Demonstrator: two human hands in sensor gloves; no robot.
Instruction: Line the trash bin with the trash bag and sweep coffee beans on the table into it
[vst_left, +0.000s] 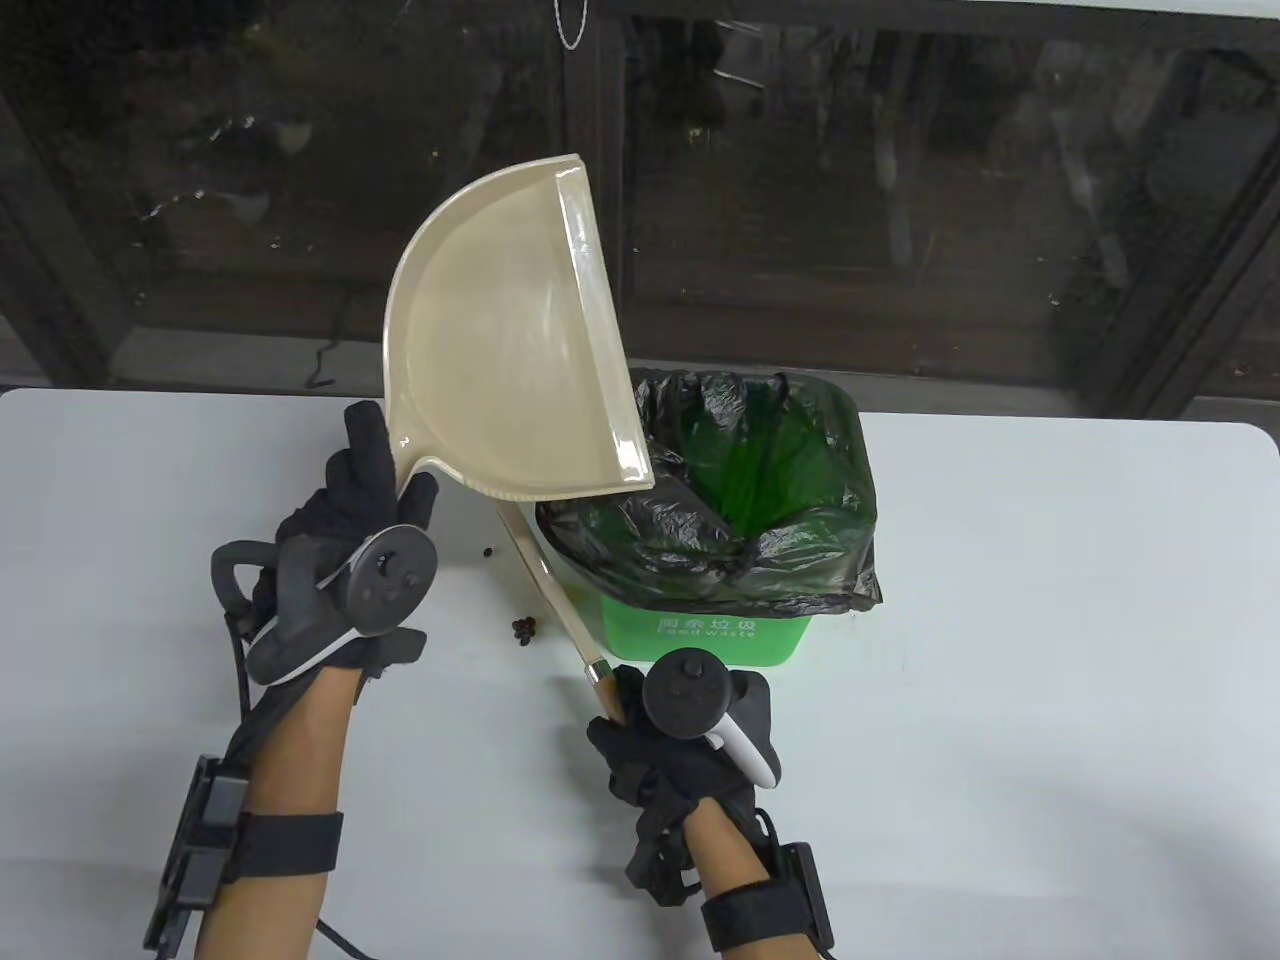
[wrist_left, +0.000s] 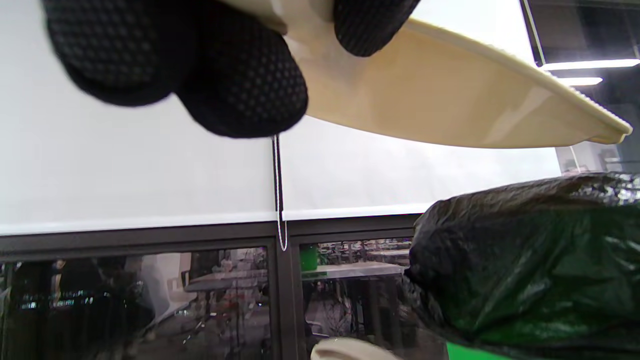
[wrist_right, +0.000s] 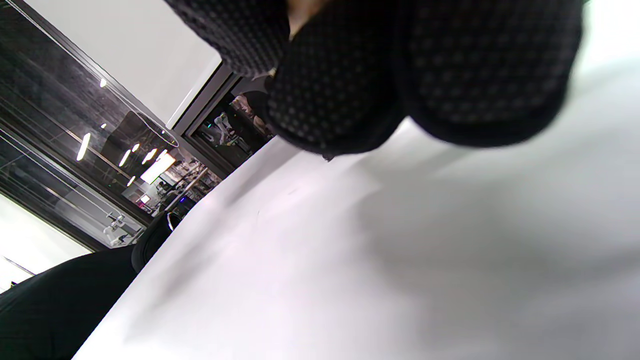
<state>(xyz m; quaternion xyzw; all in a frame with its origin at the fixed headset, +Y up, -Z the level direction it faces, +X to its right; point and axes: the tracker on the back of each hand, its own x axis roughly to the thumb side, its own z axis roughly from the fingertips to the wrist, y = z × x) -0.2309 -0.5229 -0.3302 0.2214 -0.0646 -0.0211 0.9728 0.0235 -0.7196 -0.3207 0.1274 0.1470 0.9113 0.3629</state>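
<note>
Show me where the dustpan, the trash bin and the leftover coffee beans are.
dustpan (vst_left: 500, 330): table view, inner face of the pan.
trash bin (vst_left: 700, 640): table view, green front wall.
coffee beans (vst_left: 523, 628): table view, small cluster on the table.

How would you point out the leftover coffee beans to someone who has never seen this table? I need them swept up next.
Start at the green trash bin lined with the black bag on the white table. Just beside its near corner on the left-hand side, close to the thin brush handle, lies a small dark cluster of coffee beans. They are the only tiny brown specks on the bare tabletop, with one stray bean further back.
</note>
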